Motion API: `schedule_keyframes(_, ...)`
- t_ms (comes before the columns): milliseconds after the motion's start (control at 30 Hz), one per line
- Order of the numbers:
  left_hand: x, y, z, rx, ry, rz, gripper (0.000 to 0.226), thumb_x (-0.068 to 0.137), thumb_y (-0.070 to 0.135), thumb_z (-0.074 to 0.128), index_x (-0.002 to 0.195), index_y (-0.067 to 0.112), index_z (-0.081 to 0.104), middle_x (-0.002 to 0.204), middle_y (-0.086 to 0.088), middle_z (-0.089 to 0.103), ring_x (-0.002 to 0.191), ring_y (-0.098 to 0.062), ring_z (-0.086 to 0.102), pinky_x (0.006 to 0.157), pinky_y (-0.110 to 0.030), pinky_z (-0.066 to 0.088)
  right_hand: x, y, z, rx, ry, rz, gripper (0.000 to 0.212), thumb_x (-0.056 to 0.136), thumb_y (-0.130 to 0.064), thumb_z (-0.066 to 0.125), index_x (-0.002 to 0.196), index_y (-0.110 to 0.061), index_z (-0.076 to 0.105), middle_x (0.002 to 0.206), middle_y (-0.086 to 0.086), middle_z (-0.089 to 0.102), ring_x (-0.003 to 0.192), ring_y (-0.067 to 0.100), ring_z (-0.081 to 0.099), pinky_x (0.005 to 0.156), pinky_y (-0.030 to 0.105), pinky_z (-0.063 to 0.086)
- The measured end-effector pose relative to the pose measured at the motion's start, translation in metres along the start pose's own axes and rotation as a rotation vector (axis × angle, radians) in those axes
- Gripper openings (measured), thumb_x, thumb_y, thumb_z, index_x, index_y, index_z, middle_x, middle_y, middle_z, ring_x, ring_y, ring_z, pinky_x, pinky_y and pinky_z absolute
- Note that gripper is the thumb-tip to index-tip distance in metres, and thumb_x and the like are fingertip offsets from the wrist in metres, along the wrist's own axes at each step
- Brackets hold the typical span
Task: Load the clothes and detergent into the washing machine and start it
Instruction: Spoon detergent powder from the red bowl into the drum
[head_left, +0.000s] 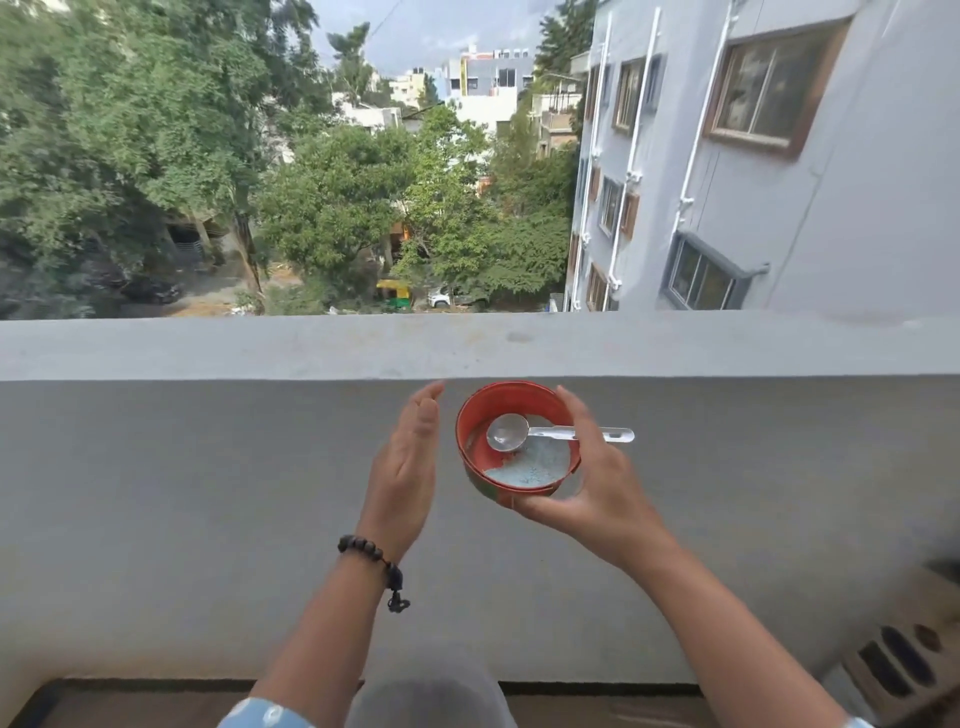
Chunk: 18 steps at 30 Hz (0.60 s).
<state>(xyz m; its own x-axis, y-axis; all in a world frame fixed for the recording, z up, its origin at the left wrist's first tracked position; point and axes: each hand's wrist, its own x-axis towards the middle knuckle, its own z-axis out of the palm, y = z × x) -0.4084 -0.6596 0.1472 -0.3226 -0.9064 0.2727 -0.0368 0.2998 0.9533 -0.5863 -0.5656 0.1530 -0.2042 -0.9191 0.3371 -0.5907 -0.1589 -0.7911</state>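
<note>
Standing at a grey balcony parapet wall (260, 467), looking out over its flat top ledge toward green trees (337, 208) and a pale grey neighbouring building (779, 182) with brown-framed windows. Right hand (597, 483) wrapped around a red detergent tub (470, 410), fingers curled over the far right rim and thumb hooked under the near bottom edge, gripping it firmly in mid-air in front of the wall, just below the ledge. Tub open at the top, tilted a little toward the camera, holding a shallow layer of pale blue detergent powder (535, 465) gathered at the near side of its floor. Clear plastic scoop (506, 431) resting inside, bowl up and lying on the tub's floor above the powder, handle reaching out to the right across the rim and passing behind the right fingers, its tip showing beyond them. Left hand (405, 467) held just beside the tub on its left, palm facing it, fingers straight and together, empty and not touching the tub. Dark beaded bracelet (371, 558) around the left wrist, with a small knotted tail hanging down. Light blue patterned sleeve (265, 714) at the left forearm's bottom edge. Corner of a brown vented appliance (893, 665) at lower right, blurred, kind not clear. Washing machine and clothes not identifiable here
</note>
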Motion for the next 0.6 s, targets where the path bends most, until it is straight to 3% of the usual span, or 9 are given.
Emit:
schedule_keyframes(167,0.049,0.002,-0.013,0.05,-0.028,0.083,0.042,0.095,0.058,0.027,0.131,0.044,0.044,0.134,0.033,0.044,0.128,0.018,0.036,0.108,-0.013,0.028,0.051,-0.006,0.011,-0.081,-0.001,0.003,0.108,0.064,-0.041,0.089,0.15,-0.028,0.026,0.133,-0.02,0.051,0.12,-0.006,0.047,0.096,0.009,0.038)
schedule_keyframes(300,0.078,0.004,-0.018,0.196,-0.057,0.148,0.059,0.099,0.055,0.024,0.145,0.023,0.04,0.149,0.011,0.04,0.134,0.008,0.033,0.104,0.0,0.022,0.085,-0.007,0.015,-0.128,0.019,0.021,0.104,0.064,-0.039,0.089,0.148,-0.025,0.029,0.123,-0.019,0.052,0.111,-0.002,0.049,0.084,-0.004,0.032)
schedule_keyframes(400,0.098,-0.001,-0.022,0.357,-0.091,0.158,0.065,0.096,0.057,0.022,0.149,0.022,0.034,0.159,0.004,0.027,0.147,-0.006,0.018,0.118,-0.022,0.016,0.105,-0.007,0.014,-0.154,0.043,0.055,0.103,0.063,-0.046,0.088,0.147,-0.023,0.033,0.113,-0.018,0.054,0.101,0.002,0.053,0.079,0.002,0.037)
schedule_keyframes(467,0.107,-0.005,-0.025,0.485,-0.147,0.145,0.066,0.097,0.059,0.02,0.151,0.023,0.031,0.163,0.003,0.015,0.15,-0.008,0.005,0.123,-0.037,0.009,0.117,-0.006,0.014,-0.18,0.064,0.078,0.103,0.058,-0.06,0.084,0.143,-0.025,0.038,0.113,-0.015,0.061,0.104,0.007,0.059,0.087,0.017,0.046)
schedule_keyframes(533,0.113,-0.006,-0.028,0.552,-0.196,0.122,0.07,0.093,0.059,0.018,0.152,0.024,0.029,0.164,0.004,0.009,0.15,-0.007,-0.002,0.124,-0.042,0.006,0.128,-0.005,0.015,-0.219,0.072,0.098,0.102,0.052,-0.075,0.077,0.135,-0.028,0.044,0.113,-0.011,0.066,0.105,0.013,0.062,0.091,0.031,0.052)
schedule_keyframes(600,0.115,-0.007,-0.03,0.578,-0.227,0.118,0.072,0.091,0.06,0.018,0.153,0.025,0.026,0.164,0.004,0.007,0.15,-0.007,-0.003,0.124,-0.04,0.004,0.137,-0.005,0.016,-0.251,0.054,0.109,0.103,0.047,-0.083,0.069,0.131,-0.028,0.045,0.111,-0.008,0.067,0.103,0.016,0.063,0.089,0.037,0.053)
